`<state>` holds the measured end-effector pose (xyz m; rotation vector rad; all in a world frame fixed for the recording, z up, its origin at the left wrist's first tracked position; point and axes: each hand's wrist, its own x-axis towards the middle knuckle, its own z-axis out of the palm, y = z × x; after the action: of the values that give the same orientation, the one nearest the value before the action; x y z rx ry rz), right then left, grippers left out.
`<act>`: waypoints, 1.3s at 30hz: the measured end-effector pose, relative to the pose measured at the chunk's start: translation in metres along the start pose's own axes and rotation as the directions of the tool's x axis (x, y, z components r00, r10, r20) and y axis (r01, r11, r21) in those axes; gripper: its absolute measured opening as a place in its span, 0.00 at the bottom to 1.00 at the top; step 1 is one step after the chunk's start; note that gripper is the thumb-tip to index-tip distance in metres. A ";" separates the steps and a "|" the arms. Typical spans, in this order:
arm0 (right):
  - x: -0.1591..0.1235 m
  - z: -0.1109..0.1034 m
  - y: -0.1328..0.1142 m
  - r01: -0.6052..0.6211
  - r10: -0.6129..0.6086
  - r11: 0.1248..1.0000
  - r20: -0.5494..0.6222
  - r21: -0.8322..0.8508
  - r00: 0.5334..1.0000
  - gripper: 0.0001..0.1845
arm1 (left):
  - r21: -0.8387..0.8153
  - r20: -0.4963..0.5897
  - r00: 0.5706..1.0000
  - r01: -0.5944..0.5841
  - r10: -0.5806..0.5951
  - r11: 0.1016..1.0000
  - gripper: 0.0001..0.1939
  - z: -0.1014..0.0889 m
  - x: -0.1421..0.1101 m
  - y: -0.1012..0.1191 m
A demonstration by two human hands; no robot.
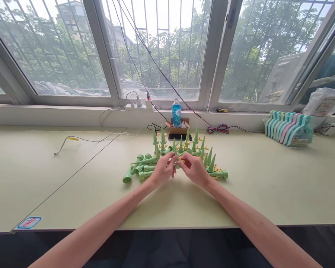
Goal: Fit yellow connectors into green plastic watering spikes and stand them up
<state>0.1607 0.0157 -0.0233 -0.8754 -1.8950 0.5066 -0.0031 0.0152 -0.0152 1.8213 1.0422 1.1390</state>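
Observation:
My left hand is closed around a green plastic watering spike, held with its point up. Close against it, my right hand pinches a small yellow valve piece at the side of the spike. How far the yellow piece sits in the spike is hidden by my fingers. Left of my hands, several green spikes lie on their sides. Behind and to the right, more spikes stand upright, some with yellow pieces through them. Loose yellow pieces are heaped beside my right hand.
Behind the spikes are a dark phone, a small cardboard box and a blue-labelled bottle. A coiled cable and pastel hangers are at the right. A white cable crosses the pale table at left.

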 end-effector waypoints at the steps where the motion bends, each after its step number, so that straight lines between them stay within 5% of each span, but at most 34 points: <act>1: 0.000 0.000 0.001 0.012 -0.012 1.000 0.000 -0.010 1.000 0.12 | -0.022 0.011 1.000 0.006 -0.006 1.000 0.18 0.000 0.000 0.000; 19: -0.001 0.001 0.000 0.052 -0.051 0.998 0.026 -0.039 0.998 0.12 | -0.178 0.101 0.990 0.113 -0.096 0.977 0.19 -0.001 0.000 0.008; 30: 0.001 0.002 0.000 -0.001 0.002 0.996 0.010 -0.089 1.000 0.07 | 0.239 -0.019 0.998 -0.050 0.056 0.970 0.13 -0.001 -0.002 0.009; 39: 0.000 0.001 0.002 -0.066 0.074 0.992 0.074 -0.109 0.995 0.05 | 0.318 0.017 0.995 -0.097 0.097 0.943 0.12 -0.002 -0.003 0.006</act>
<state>0.1609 0.0172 -0.0255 -1.0080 -1.9822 0.4911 -0.0043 0.0110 -0.0104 2.1456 1.2028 1.0735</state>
